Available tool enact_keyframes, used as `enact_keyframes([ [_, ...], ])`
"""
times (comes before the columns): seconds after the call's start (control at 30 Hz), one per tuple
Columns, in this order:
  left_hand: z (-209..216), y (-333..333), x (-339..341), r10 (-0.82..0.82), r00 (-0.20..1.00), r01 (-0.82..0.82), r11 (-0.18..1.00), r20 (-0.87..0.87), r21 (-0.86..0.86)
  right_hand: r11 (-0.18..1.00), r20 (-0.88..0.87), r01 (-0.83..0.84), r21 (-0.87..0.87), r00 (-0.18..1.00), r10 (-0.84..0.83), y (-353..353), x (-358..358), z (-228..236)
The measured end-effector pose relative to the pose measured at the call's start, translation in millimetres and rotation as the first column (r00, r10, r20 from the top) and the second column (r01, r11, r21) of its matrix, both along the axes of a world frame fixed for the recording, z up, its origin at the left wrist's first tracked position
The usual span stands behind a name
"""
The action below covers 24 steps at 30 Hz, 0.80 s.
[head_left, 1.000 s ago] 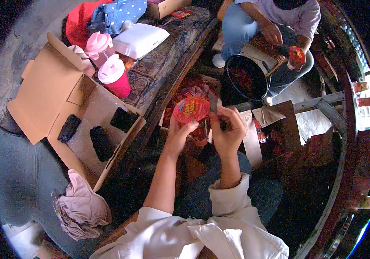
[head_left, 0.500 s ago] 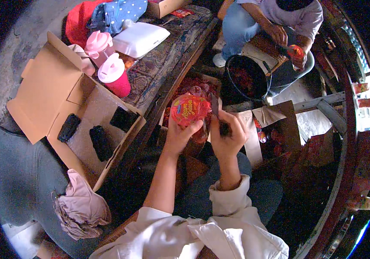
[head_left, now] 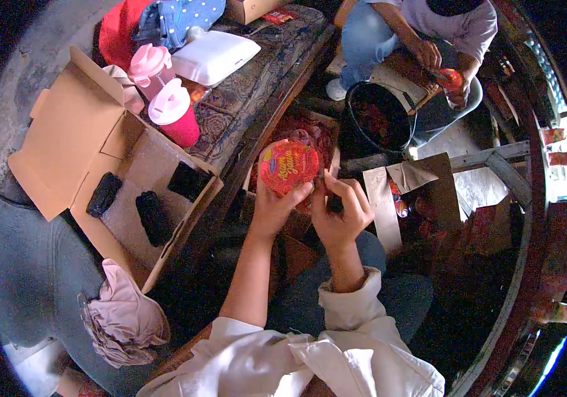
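Your left hand (head_left: 273,210) grasped a red-topped container (head_left: 289,167), while your right hand (head_left: 344,215), its hold unclear, sat at the container's four o'clock.

One open brown box (head_left: 65,135). In the box, three black bundles (head_left: 154,218). Just up and right of the box, two pink cups (head_left: 179,121) with lids and one white foam box (head_left: 216,58). Farther right of the box, two red tubs (head_left: 289,165) and one black bucket (head_left: 396,104). Below the box, one pink cloth (head_left: 125,317).
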<state>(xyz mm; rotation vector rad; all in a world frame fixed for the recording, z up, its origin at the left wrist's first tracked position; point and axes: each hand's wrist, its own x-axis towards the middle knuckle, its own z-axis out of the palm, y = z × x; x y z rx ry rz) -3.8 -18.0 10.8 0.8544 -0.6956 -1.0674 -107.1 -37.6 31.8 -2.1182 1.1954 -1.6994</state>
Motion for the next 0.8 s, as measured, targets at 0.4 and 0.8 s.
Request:
enact_keyframes([
  [0.4, -1.3, 1.2, -2.0, -0.022, 0.999, 0.019, 0.997, 0.044, 0.070, 0.997, -0.024, 0.081, -0.009, 0.996, -0.081, -7.7, 4.2, -4.4],
  [0.8, -1.4, -1.8, -0.8, -0.011, 0.991, 0.008, 1.000, 0.135, 0.022, 0.992, -0.001, -0.001, 0.128, 1.000, 0.001, -14.5, -1.7, -2.7],
])
